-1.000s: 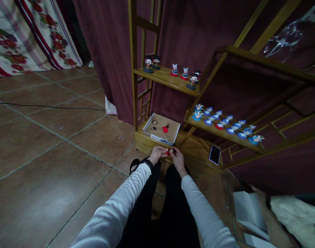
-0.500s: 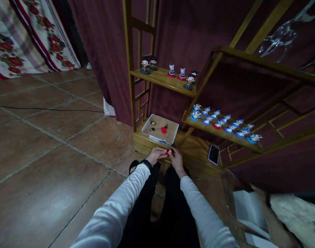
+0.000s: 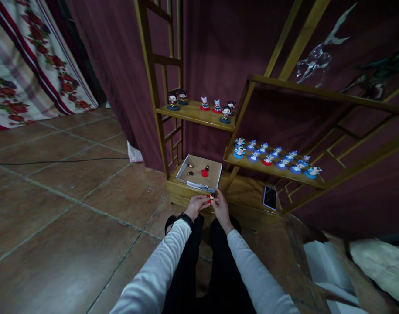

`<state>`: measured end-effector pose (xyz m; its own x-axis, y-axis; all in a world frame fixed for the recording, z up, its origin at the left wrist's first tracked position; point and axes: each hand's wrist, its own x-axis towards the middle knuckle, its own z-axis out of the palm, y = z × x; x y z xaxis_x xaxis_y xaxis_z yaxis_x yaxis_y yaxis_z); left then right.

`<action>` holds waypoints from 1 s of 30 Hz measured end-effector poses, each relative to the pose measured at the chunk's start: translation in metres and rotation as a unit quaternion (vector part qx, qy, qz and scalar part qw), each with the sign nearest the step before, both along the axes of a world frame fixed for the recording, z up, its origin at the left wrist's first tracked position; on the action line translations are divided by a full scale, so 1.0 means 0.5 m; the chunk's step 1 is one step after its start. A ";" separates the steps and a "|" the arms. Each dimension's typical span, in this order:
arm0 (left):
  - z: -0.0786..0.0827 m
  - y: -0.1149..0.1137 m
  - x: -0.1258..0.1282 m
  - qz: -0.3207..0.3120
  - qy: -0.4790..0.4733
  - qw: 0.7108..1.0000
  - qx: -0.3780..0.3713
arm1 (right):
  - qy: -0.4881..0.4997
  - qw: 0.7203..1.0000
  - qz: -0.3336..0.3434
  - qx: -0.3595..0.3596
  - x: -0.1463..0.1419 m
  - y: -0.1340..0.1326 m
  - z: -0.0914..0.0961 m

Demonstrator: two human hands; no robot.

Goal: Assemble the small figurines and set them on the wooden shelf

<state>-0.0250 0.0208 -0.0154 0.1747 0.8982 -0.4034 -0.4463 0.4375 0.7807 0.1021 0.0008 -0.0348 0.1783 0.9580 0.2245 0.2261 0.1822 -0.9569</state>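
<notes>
Two hands closed on a small red-and-black toy piece (image 3: 211, 199), lower centre of the frame.
The piece is pinched from both sides, equally near each: the left hand (image 3: 196, 205) grip is clenched on its red end, the right hand (image 3: 220, 207) grip on its dark end. Its long axis cannot be told. It is held just below the shallow cardboard box (image 3: 199, 186) on the wooden shelf (image 3: 248, 185).

Left sleeve (image 3: 160, 268) and right sleeve (image 3: 253, 274) are long, plain, pale grey. A black band (image 3: 186, 216) circles the left wrist. Left hand (image 3: 196, 205) and right hand (image 3: 221, 208) are bare. Trousers (image 3: 204, 266) are black.
</notes>
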 end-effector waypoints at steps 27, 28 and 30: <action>-0.006 0.001 -0.005 -0.003 -0.007 1.000 -0.001 | 0.231 0.963 0.095 -0.104 -0.003 0.007 0.035; -0.008 0.003 -0.005 -0.008 -0.003 1.000 0.000 | 0.228 0.964 0.094 -0.103 -0.002 0.008 0.034; -0.011 0.005 -0.006 -0.013 0.001 1.000 0.000 | 0.222 0.965 0.094 -0.107 0.001 0.009 0.032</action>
